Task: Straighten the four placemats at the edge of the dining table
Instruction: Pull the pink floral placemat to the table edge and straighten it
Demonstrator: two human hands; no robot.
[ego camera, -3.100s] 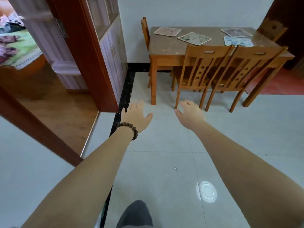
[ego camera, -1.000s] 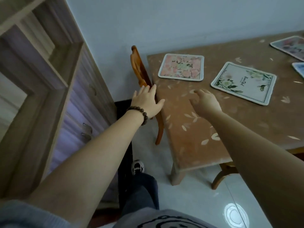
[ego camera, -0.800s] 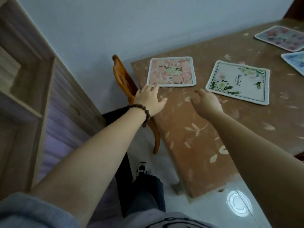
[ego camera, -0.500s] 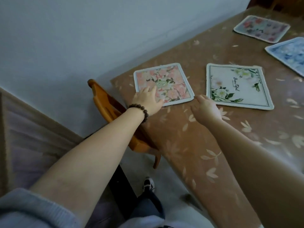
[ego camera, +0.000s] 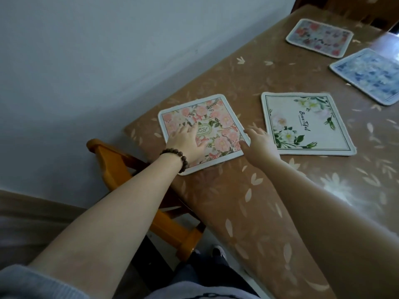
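Several square placemats lie on the brown leaf-patterned dining table (ego camera: 248,190). The pink floral placemat (ego camera: 218,117) sits near the table's left corner, turned askew to the edge. My left hand (ego camera: 186,141), with a bead bracelet on its wrist, rests flat on the mat's near left part, fingers spread. My right hand (ego camera: 259,145) is open at the mat's right corner, fingertips touching its edge. To the right lies a white placemat with green leaves (ego camera: 306,124). Farther back are a blue placemat (ego camera: 369,75) and a faded pink one (ego camera: 319,36).
A wooden chair (ego camera: 121,167) stands tucked at the table's left end, below my left forearm. A pale wall (ego camera: 108,50) runs along the table's far side. My shoe (ego camera: 219,252) shows on the floor under the table edge.
I have walked up to the table and leaned over it. My left hand slid from the pink mat's near edge onto its surface; my right hand moved up to its right corner.
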